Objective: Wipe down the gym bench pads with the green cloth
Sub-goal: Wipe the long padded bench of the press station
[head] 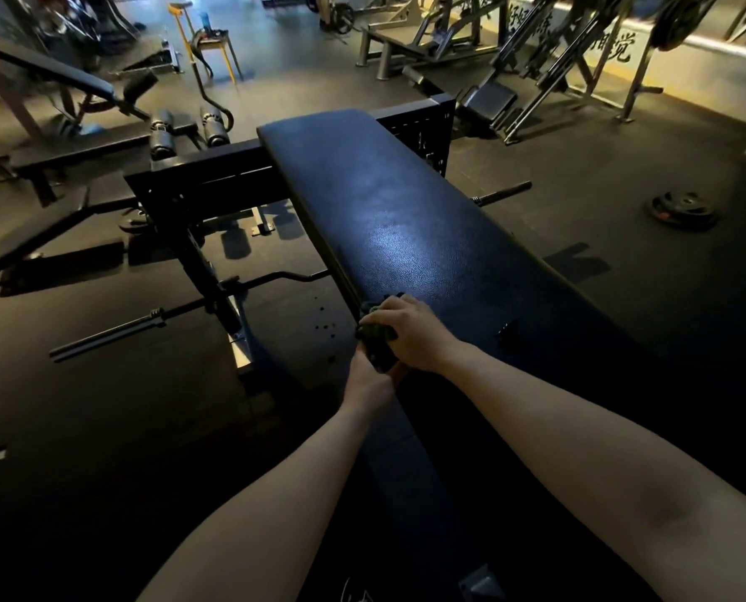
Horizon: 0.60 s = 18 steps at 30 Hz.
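"Progress on the bench?"

"Early, I'd judge. Out to the left of my hands a barbell (pixel 110 336) lies on the floor, and it has no part in this. My left hand (pixel 369 378) is at the left edge of the bench pad (pixel 406 219). It grips the lower end of the green cloth (pixel 379 341) where that hangs over the side."

"And the other hand?"

"My right hand (pixel 408 332) is just above the left, fingers curled over the bunched top of the same cloth and pressing it onto the pad's edge. So both hands are together, clamped on the cloth."

"How much is wiped?"

"I can't tell from the surface. The light is dim, and I see a sheen ahead of my hands but no clear wet streak. With the cloth down at this edge, I reckon the long stretch of pad beyond my hands is left to do. So is the strip to the right of my right hand, where a small dark thing (pixel 508 331) sits on the pad. Far to the right of both hands a weight plate (pixel 681 208) lies on the floor."
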{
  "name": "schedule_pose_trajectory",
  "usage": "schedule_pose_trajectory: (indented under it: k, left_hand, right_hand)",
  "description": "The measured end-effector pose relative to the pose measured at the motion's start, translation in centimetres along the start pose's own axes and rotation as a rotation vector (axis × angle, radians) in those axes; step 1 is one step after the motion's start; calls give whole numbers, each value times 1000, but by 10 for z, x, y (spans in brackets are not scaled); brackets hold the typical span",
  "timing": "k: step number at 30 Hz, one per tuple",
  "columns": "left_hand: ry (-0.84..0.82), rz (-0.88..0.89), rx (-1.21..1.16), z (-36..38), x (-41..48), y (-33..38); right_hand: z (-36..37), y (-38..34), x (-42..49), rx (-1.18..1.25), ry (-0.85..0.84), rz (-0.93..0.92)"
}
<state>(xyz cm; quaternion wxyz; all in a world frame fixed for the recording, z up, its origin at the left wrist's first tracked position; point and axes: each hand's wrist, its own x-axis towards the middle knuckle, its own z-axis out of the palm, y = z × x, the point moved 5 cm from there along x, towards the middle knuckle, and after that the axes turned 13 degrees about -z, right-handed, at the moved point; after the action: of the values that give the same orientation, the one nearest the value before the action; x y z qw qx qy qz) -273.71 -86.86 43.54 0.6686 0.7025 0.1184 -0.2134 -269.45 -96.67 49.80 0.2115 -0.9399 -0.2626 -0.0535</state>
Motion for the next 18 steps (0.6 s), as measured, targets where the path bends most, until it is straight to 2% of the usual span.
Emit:
schedule_pose_trajectory:
  k: [2,6,9,12,15,18]
  left_hand:
    - [39,-31,49,-5,2,-1]
    - [80,-65,83,-7,1,0]
    - [90,-72,91,-6,1,-2]
    - [108,-49,86,-5,2,-4]
    - [70,-26,51,-3,3,-1]
    - [52,3,-21,-3,4,2]
  right_hand:
    - [-14,23,-5,-58,63,103]
    - [-34,72,-22,-172,123,439]
    - [-31,76,-25,-115,193,554]
    - [-17,54,-11,-43,198,471]
    - [0,13,2,69,181,214]
    - [11,-18,2,63,87,6]
